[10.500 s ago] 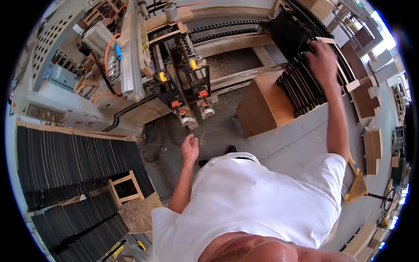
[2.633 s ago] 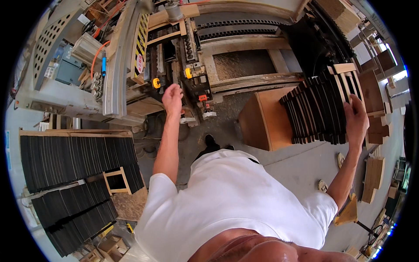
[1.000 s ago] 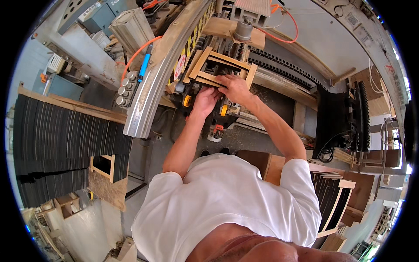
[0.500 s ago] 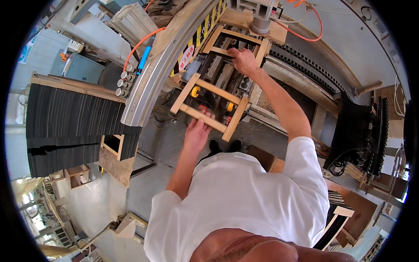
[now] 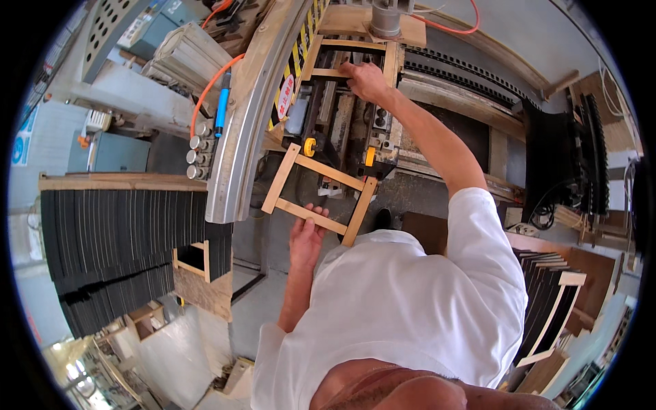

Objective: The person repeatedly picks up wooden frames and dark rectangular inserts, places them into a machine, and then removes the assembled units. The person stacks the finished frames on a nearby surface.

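My left hand [image 5: 307, 236] grips the near rail of a light wooden frame [image 5: 329, 172], thumb above the rail. This frame has two longer side bars joined by two crossbars and hangs in front of the machine's near end. My right hand [image 5: 367, 79] reaches forward to a second wooden frame [image 5: 390, 63] lying on the machine [image 5: 342, 116]. Its fingers are closed on that frame's near crossbar, with the fingertips partly hidden. A dark panel or gap shows inside the far frame.
Two yellow knobs, one at the left [image 5: 309, 147], sit at the machine's near end. A metal beam [image 5: 236, 130] with a blue tube [image 5: 223, 109] runs along the left. Stacked black-filled frames [image 5: 123, 232] stand at left, more [image 5: 547, 307] at right. A press cylinder [image 5: 386, 22] is beyond.
My left hand has drawn the near frame toward my body, away from the machine's knobs. My right hand stays at the far frame's crossbar. The whole view has turned slightly.
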{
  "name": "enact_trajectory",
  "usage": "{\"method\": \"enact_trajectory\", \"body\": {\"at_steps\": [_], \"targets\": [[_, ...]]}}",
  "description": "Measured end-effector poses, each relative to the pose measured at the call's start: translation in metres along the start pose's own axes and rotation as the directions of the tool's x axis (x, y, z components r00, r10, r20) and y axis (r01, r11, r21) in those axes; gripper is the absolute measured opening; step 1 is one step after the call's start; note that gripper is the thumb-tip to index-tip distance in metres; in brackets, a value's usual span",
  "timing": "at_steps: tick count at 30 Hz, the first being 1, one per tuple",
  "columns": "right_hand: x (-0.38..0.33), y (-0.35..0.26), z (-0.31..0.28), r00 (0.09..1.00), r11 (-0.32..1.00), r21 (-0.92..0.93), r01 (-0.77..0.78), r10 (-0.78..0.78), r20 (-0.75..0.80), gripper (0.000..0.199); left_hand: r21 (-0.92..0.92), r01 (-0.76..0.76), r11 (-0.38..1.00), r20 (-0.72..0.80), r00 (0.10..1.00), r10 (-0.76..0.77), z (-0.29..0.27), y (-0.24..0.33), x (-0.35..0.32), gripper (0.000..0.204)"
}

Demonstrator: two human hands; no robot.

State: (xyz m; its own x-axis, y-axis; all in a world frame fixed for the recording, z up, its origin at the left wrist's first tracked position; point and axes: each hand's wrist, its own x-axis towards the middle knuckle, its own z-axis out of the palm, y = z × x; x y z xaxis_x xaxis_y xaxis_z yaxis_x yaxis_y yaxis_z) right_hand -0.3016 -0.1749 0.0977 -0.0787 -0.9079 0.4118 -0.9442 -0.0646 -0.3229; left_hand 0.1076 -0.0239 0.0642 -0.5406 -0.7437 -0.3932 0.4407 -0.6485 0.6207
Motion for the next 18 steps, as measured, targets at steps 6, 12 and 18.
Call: {"method": "enact_trajectory", "body": {"at_steps": [6, 12, 18], "targets": [[0.017, 0.019, 0.009, 0.995, 0.963, -0.255, -0.087, 0.096, 0.024, 0.033, 0.009, 0.042, 0.999, -0.051, 0.998, -0.041, -0.044, 0.016, 0.003, 0.033], [0.013, 0.02, 0.01, 0.981, 0.979, -0.086, -0.187, 0.191, 0.039, 0.036, -0.021, 0.05, 0.999, -0.114, 0.992, -0.052, -0.087, 0.018, 0.011, 0.033], [0.022, 0.027, 0.004, 0.973, 0.971, 0.073, -0.228, 0.224, 0.051, 0.033, 0.029, 0.086, 0.996, -0.241, 0.967, -0.076, -0.104, 0.009, 0.02, 0.032]]}}
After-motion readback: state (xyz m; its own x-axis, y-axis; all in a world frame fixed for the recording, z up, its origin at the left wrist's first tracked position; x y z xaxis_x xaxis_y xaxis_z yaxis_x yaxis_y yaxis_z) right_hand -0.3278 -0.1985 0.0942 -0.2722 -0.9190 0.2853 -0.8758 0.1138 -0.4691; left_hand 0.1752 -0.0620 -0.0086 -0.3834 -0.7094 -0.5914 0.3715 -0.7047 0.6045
